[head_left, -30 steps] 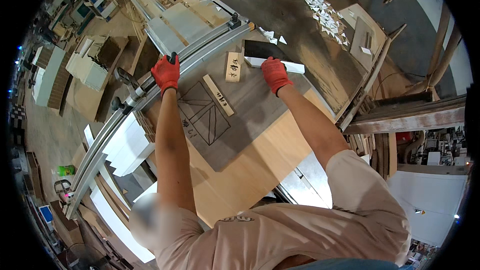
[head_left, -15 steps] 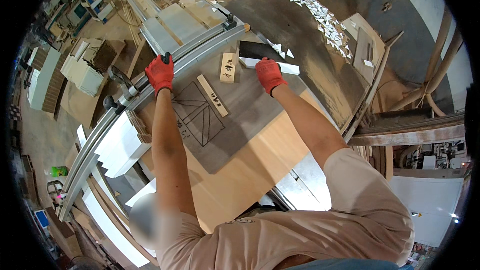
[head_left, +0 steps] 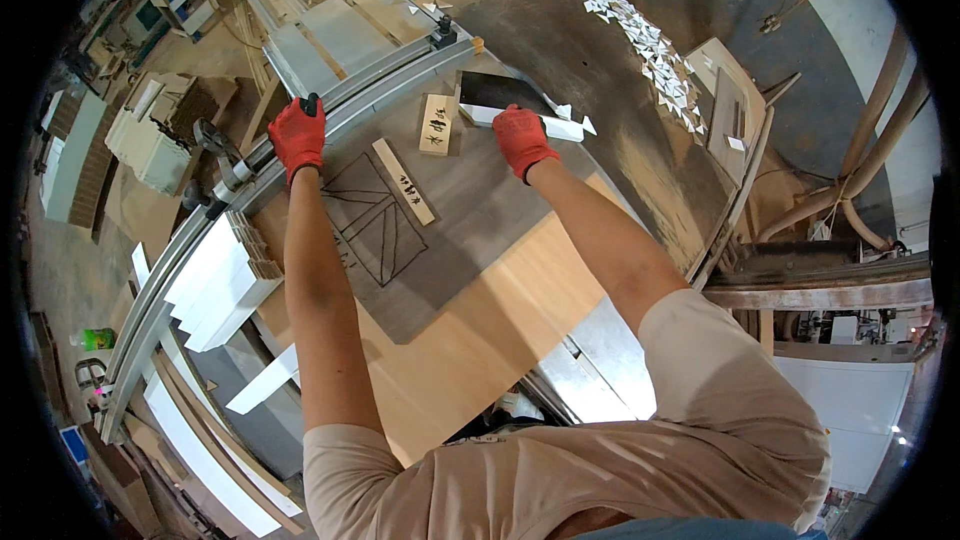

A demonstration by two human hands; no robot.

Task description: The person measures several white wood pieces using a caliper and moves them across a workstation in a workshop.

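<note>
My left hand [head_left: 297,137], in a red glove, is closed on a black handle [head_left: 312,103] at the metal rail [head_left: 365,90]. Its palm side is hidden. My right hand [head_left: 525,140], also red-gloved, grips a white strip [head_left: 566,128] along the near edge of a black panel [head_left: 495,90]. Between my hands, a pale wooden block [head_left: 434,105] and a thin wooden strip [head_left: 384,158], both marked in black, lie on a grey-brown board [head_left: 455,250]. Black lines are drawn on that board, forming a divided rectangle.
White triangular offcuts [head_left: 640,38] lie scattered over the dark machine table [head_left: 520,0]. A stack of white strips [head_left: 215,290] sits beside my left forearm. Light wood [head_left: 480,320] lies under the grey-brown board. Thick hoses [head_left: 870,150] hang at the right.
The rail, boards and both hands have shifted a little left against the white offcuts. The white strip's right end now lies beside a loose triangle. Both grips look the same.
</note>
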